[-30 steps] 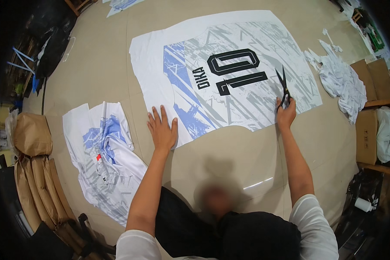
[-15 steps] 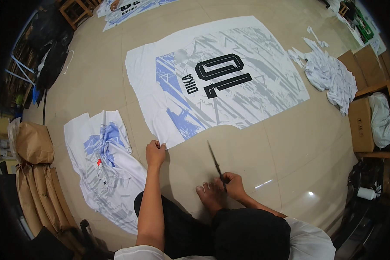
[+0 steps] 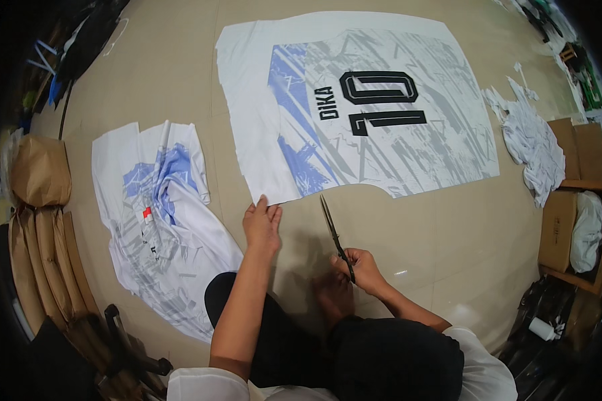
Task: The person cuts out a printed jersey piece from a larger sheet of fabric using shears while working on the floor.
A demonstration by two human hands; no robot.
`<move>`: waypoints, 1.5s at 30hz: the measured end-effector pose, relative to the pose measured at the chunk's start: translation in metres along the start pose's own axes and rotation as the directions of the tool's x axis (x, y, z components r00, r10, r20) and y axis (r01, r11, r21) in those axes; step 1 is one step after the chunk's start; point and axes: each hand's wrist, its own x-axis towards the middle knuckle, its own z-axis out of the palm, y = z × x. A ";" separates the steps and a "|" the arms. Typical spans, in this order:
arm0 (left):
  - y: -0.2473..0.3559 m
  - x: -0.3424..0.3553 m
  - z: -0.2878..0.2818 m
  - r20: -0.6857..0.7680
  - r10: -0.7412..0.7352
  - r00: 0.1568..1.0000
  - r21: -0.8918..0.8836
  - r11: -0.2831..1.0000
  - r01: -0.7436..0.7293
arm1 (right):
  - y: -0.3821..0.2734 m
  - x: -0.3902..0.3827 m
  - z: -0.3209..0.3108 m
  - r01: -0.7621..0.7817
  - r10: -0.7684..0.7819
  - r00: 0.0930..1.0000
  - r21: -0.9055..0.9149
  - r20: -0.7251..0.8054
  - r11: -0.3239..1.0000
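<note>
A white jersey panel (image 3: 448,144) with grey and blue pattern and black lettering lies flat on the tiled floor ahead. At its near left corner, my left hand (image 3: 263,228) has its fingertips closed on the edge of the cloth. My right hand (image 3: 362,271) grips long dark scissors (image 3: 332,229) by the handles. The blades look almost together, their tips just short of the panel's near edge and apart from it. To the left, a second patterned jersey piece (image 3: 194,260) lies crumpled, its near end beside my knee.
White fabric scraps (image 3: 534,144) are heaped at the right, beside cardboard boxes (image 3: 556,227) and a wooden shelf. Brown paper bundles (image 3: 43,257) stand along the left side. My bare foot (image 3: 333,297) rests on the floor near the scissors.
My left hand has shifted right and farther out along with the panel's corner. The scissors have come up closer to the cloth's edge. The view has turned, so the panel appears farther right.
</note>
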 end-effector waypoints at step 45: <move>0.035 0.035 0.004 0.523 0.490 0.698 0.848 -0.218 -0.483 | -0.036 0.066 -0.148 -0.050 -0.698 0.396 -0.773 -0.596 0.632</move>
